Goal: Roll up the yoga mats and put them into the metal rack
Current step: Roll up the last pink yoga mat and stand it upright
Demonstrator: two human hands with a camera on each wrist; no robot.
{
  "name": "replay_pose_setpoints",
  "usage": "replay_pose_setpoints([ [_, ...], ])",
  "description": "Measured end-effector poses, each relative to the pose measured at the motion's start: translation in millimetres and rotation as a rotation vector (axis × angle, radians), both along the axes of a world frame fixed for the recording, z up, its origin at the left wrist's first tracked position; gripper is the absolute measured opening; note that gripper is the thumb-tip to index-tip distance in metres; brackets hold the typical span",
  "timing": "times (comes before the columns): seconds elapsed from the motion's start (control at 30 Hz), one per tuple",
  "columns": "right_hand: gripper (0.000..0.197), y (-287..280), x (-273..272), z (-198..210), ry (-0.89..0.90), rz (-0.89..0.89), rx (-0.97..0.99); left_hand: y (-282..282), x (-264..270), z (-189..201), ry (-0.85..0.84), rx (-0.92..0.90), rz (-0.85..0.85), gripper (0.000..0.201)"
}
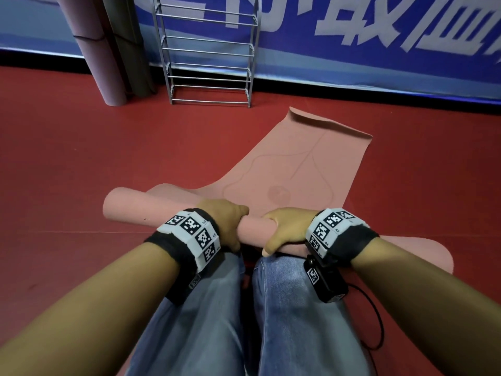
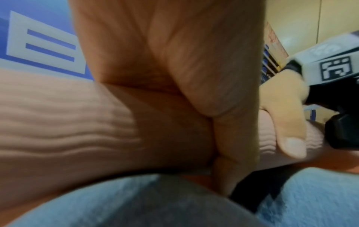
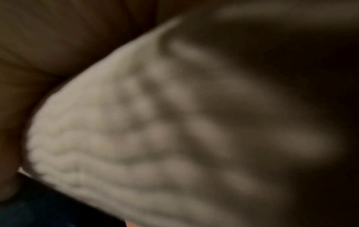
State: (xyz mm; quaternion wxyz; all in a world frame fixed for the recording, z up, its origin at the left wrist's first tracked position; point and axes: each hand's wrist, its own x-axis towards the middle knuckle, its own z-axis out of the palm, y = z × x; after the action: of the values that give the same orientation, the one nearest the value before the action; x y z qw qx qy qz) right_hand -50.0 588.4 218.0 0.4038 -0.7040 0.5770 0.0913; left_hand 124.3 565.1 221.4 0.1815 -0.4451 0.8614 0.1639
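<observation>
Both hands, the left hand (image 1: 226,218) and the right hand (image 1: 287,226), are wrapped side by side around the rolled part of the pink yoga mat (image 1: 292,169), just above the knees. Its roll axis lies crosswise; the unrolled length stretches ahead towards the metal rack (image 1: 208,55).

Pink yoga mat (image 1: 284,172), near end rolled, lies before the upright metal rack (image 1: 208,50).

Head view evenly lit and sharp, edges bowed by wide-angle distortion — left wrist view motion-blurred — right wrist view dim, brown-tinted and fully defocused.
</observation>
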Motion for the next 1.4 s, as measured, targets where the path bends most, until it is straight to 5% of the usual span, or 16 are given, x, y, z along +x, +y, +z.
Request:
replay_pose_setpoints([
  [0.27,0.076,1.1,18.7,-1.4,0.264,0.197,-0.277,-20.7,2.6,-3.2,0.046,0.376,0.156,0.04],
  [0.4,0.063,1.2,25.8,-15.0,0.229,0.181,-0.212,-9.0,0.4,-2.0,-0.169,0.143,0.035,0.057],
  [0.53,0.074,-6.5,20.0,-13.3,0.102,0.101,-0.109,-6.6,10.4,-0.4,-0.189,-0.05,0.019,0.077],
  [0.93,0.049,-11.3,9.1,-15.2,0.042,0.004,0.062,-20.5,16.0,-12.8,-0.049,-0.018,-0.015,0.069],
  [1.1,0.069,-11.7,9.5,-5.4,0.102,0.055,-0.101,-31.2,9.7,-15.6,-0.035,0.05,-0.007,0.058],
  [1.2,0.065,-5.7,19.4,-10.5,0.138,0.078,-0.241,-33.0,9.4,-14.7,-0.039,0.07,-0.009,0.059],
  [1.4,0.034,-8.7,5.5,-5.4,0.005,-0.046,-0.192,-31.4,34.2,-5.8,-0.005,-0.207,-0.028,0.073],
])
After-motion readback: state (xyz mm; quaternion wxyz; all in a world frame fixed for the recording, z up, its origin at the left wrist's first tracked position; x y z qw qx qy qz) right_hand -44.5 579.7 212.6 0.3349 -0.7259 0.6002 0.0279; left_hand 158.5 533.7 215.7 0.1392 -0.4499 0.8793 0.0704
